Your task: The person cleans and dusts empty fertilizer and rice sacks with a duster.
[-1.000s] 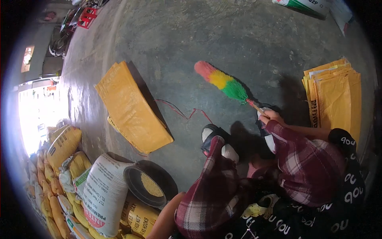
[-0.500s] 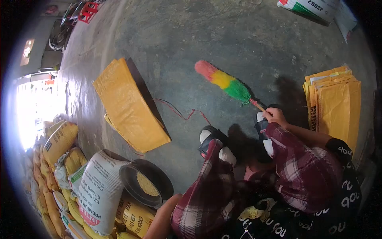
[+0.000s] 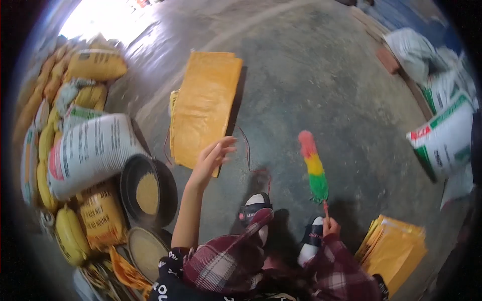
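Observation:
My right hand [image 3: 331,228] is closed around the handle of a feather duster [image 3: 315,168] with pink, yellow and green bands, its head pointing away from me just above or on the floor. In front of me, my left hand [image 3: 215,156] is raised with its fingers apart and nothing in it. It overlaps the lower right edge of a folded stack of yellow sacks [image 3: 207,100]. Red string [image 3: 248,150] trails on the floor between this stack and my left foot. Another folded stack of yellow sacks [image 3: 394,251] lies to the right of my right hand.
At left, a black basin [image 3: 129,190] holds yellowish grain, beside a white sack [image 3: 95,150] and several piled yellow sacks [image 3: 98,65]. Below it sits a second round container [image 3: 145,251]. White and green sacks [image 3: 444,138] stand at the far right.
My left hand has risen from beside my knee toward the yellow stack. The view has turned, so the duster now points more directly away, still in my right hand.

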The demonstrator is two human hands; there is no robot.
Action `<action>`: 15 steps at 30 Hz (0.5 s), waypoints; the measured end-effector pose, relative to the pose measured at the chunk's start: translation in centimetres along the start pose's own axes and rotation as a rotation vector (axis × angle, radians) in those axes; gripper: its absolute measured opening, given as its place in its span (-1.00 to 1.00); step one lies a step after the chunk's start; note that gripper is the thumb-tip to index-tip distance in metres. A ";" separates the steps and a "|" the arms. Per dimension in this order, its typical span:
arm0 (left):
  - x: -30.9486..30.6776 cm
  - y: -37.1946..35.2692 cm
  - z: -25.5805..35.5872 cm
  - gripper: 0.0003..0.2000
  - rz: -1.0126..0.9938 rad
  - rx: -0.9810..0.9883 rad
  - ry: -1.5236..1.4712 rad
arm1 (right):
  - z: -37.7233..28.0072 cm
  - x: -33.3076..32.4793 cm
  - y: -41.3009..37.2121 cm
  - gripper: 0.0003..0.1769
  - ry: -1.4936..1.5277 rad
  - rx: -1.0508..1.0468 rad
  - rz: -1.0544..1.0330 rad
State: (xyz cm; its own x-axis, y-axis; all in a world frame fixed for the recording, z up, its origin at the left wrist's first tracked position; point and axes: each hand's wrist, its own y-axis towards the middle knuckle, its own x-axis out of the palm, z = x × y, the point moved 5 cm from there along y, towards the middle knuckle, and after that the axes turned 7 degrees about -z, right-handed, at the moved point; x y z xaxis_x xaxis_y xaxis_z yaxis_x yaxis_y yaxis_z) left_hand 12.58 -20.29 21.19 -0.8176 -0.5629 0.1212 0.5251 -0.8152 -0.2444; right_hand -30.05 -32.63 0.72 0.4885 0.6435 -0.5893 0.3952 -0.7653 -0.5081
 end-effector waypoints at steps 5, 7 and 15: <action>-19.1 -0.3 -25.5 -0.59 0.690 -0.675 -0.024 | 0.8 0.6 -0.1 -0.70 0.010 -0.102 0.005; -19.3 -1.5 -27.5 -0.48 0.925 -0.691 -0.300 | 0.9 0.4 0.2 -0.70 -0.075 -0.124 0.000; -19.8 -1.2 -23.5 -0.52 1.180 -0.226 -0.479 | 1.7 0.9 0.6 -0.73 -0.029 -0.157 0.013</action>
State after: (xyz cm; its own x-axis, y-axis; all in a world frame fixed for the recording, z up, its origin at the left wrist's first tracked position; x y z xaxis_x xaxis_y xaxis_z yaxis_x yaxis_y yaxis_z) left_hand 22.61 -4.97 -3.54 0.3002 -0.9530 0.0413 0.7773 0.2193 -0.5896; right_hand -30.70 -32.47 -1.13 0.4730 0.6317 -0.6142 0.5068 -0.7653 -0.3969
